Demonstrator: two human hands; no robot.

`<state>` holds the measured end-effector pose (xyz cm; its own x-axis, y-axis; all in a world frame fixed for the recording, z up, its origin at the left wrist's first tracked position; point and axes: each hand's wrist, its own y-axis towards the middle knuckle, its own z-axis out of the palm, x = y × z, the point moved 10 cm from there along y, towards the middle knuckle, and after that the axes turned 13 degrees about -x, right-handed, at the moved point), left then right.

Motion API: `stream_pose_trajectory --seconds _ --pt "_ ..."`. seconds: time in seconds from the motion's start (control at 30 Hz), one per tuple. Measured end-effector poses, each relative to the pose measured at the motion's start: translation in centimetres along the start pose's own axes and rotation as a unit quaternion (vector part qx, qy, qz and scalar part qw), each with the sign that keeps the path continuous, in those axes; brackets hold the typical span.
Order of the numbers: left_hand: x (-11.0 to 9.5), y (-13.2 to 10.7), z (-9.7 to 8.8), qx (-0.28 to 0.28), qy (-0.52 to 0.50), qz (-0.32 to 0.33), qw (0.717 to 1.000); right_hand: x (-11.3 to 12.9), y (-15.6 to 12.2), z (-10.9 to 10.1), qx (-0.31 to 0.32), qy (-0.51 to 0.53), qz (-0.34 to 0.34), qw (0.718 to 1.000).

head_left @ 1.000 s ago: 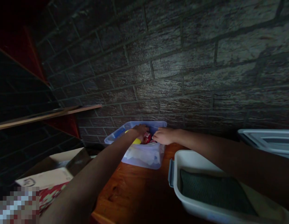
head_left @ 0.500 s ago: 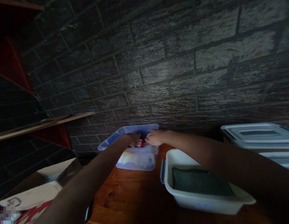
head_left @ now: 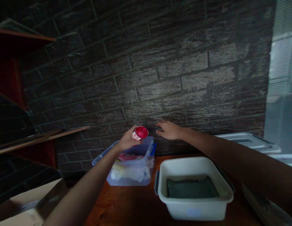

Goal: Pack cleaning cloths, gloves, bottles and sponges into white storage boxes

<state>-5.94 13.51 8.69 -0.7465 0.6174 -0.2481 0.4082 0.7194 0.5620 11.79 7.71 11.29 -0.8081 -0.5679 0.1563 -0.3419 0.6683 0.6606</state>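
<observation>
My left hand [head_left: 127, 138] is closed around a small round red container with a white printed band [head_left: 140, 133], held above the clear plastic bin [head_left: 129, 180]. Its exact kind is unclear. Inside that bin lie pink items and something white and soft. To the right, my right hand [head_left: 168, 130] is raised with fingers apart and nothing in it, close to the brick wall. Below my right forearm stands a cream plastic tub [head_left: 195, 207] with a folded dark green textured cloth [head_left: 192, 187] on its bottom.
Both bins stand on a wooden tabletop [head_left: 127, 204] against the dark brick wall [head_left: 146, 78]. Wooden shelves [head_left: 73, 131] jut from the left. A cardboard box [head_left: 35, 194] sits at lower left. Lidded grey-white containers [head_left: 249, 141] are at the right.
My left hand has lifted the red container up out of the clear bin. My right hand has come away from the bin and opened. The view has shifted to the right.
</observation>
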Motion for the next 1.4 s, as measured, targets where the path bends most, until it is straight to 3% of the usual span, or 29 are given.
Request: stream_pose_trajectory --seconds 0.1,0.17,0.27,0.33,0.47,0.53,0.6,0.67,0.77,1.07,1.2,1.4 --pt "-5.8 -0.3 -1.0 -0.060 -0.102 0.037 0.992 0.4 -1.2 -4.8 -0.051 0.047 0.028 0.997" --pt "-9.5 -0.8 -2.0 -0.124 -0.300 0.043 0.945 1.5 -2.6 -7.2 -0.069 0.080 0.033 0.994" --pt "-13.4 -1.9 -0.5 -0.102 -0.502 0.008 0.859 4.0 -5.1 -9.6 -0.092 0.165 0.014 0.982" --pt "-15.0 -2.6 1.0 -0.075 -0.602 -0.045 0.794 4.9 -6.7 -10.3 -0.114 0.224 0.018 0.968" --pt "-17.1 -4.1 4.2 -0.010 -0.716 -0.170 0.677 3.5 -9.7 -10.3 -0.190 0.313 0.100 0.925" --pt "-18.1 -4.7 5.1 0.005 -0.736 -0.204 0.645 3.1 -10.7 -10.1 -0.215 0.329 0.115 0.912" --pt "-18.7 -4.9 5.1 -0.014 -0.747 -0.212 0.630 3.1 -11.4 -10.1 -0.224 0.315 0.121 0.914" --pt "-19.3 -5.2 5.2 -0.017 -0.753 -0.211 0.623 3.2 -11.7 -10.2 -0.222 0.300 0.127 0.919" --pt "-20.0 -5.5 5.6 0.022 -0.752 -0.197 0.629 3.2 -11.8 -9.8 -0.186 0.315 0.138 0.921" --pt "-17.4 -5.1 4.1 -0.024 -0.663 -0.133 0.736 2.0 -11.6 -7.3 -0.141 0.505 0.177 0.833" --pt "-16.8 -4.8 3.5 -0.052 -0.651 -0.113 0.749 1.1 -12.0 -5.7 -0.138 0.473 0.229 0.840" --pt "-15.5 -4.6 3.5 -0.107 -0.625 -0.142 0.761 0.0 -12.5 -4.9 -0.167 0.411 0.268 0.856"
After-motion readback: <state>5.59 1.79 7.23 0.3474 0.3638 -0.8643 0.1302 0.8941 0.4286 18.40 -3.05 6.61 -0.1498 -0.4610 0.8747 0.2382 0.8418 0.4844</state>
